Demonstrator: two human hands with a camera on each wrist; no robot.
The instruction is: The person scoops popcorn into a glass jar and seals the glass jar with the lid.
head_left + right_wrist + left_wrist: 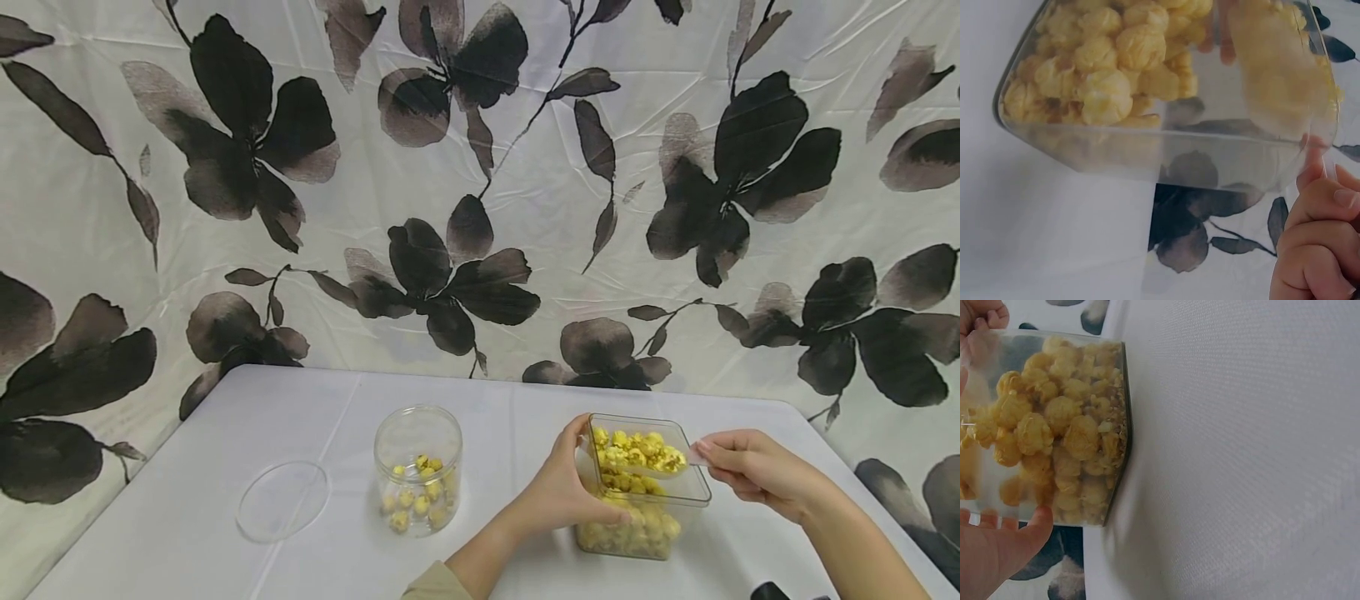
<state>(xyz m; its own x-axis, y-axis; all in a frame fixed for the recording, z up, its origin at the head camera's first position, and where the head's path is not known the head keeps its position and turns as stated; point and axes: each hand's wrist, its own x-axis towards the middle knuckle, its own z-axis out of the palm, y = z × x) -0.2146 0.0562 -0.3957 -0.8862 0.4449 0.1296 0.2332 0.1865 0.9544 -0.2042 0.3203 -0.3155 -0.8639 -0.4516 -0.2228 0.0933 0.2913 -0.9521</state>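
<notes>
A clear rectangular container (pixel 693 497) of yellow popcorn (pixel 630 533) stands at the right of the table. My left hand (pixel 566 487) grips its left side, thumb across the near wall and fingers along the far side. My right hand (pixel 765 471) pinches the handle of a translucent scoop (pixel 697 456) at the container's right rim. Heaped popcorn (pixel 633 450) fills the scoop, which lies inside the container's opening, above the rest of the popcorn. In the right wrist view, the curled fingers (pixel 1319 244) show beside the container wall, with the loaded scoop blurred behind it.
Left of the container, a round clear jar (pixel 416 429) without a lid holds some popcorn. A clear round lid (pixel 283 502) lies flat further left. A small dark object (pixel 768 592) shows at the bottom edge. Floral cloth (pixel 480 208) hangs behind the white table.
</notes>
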